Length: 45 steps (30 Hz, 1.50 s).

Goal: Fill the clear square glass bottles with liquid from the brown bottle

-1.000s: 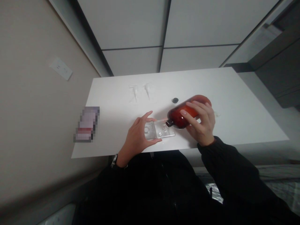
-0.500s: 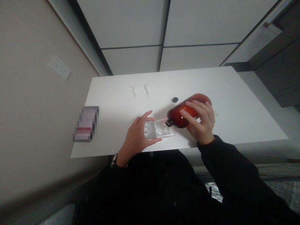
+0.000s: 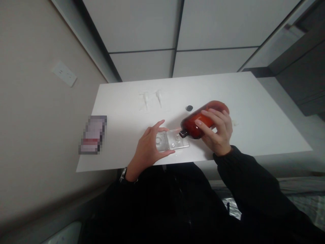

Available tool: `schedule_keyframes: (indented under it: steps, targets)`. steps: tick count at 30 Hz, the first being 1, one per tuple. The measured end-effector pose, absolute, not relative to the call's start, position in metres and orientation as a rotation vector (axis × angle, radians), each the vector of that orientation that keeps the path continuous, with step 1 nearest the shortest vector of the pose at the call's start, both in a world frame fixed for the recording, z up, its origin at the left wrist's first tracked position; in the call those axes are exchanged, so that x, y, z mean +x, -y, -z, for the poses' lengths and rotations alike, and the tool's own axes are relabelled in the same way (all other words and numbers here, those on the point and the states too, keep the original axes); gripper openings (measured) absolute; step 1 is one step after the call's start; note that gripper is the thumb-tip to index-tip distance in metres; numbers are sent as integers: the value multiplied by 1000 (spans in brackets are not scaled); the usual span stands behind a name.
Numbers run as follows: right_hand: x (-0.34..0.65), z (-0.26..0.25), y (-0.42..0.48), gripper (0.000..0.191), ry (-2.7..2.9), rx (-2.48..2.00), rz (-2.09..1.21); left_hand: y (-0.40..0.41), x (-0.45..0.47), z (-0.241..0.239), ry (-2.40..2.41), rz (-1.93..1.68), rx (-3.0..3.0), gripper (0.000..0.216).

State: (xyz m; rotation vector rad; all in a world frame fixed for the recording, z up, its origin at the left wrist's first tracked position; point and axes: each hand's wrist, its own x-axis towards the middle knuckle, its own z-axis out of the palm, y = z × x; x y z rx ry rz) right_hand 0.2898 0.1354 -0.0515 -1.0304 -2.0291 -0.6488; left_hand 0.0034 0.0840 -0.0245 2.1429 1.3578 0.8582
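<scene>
My right hand (image 3: 218,134) is wrapped round an amber-brown bottle (image 3: 196,123), which is tipped on its side with its dark neck pointing left. The neck hangs just over the right end of a clear plastic tray (image 3: 174,140) with round wells, lying on the white table (image 3: 254,118). My left hand (image 3: 148,147) grips the tray's left end, thumb along the near edge and fingers over the far edge. A small black cap (image 3: 189,108) lies on the table behind the bottle.
Two small clear plastic pieces (image 3: 151,98) lie toward the table's far side. A blurred box (image 3: 92,135) sits at the table's left edge, next to a beige wall with a socket (image 3: 64,73). Dark cabinets stand at the far right.
</scene>
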Motion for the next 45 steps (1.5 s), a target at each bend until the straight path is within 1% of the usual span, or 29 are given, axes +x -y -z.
schedule_keyframes:
  steps: [5, 7, 14, 20, 29, 37, 45]
  targets:
    - [287, 46, -137, 90, 2003, -939, 686, -85, 4, 26, -1347, -878, 2164, 105]
    - [287, 45, -138, 93, 1997, -926, 675, -85, 4, 27, -1353, -886, 2170, 108]
    - [285, 44, -139, 82, 1971, -876, 658, -84, 5, 26, -1359, -881, 2163, 105]
    - [284, 41, -139, 82, 1966, -840, 689, -84, 4, 25, -1358, -884, 2164, 104]
    - [287, 43, -140, 84, 1976, -879, 720, -84, 4, 26, -1359, -884, 2174, 110]
    - [288, 42, -140, 79, 1988, -882, 715, -84, 4, 26, -1353, -876, 2165, 104]
    - [290, 45, -141, 82, 1980, -878, 705, -84, 4, 24, -1354, -861, 2161, 103]
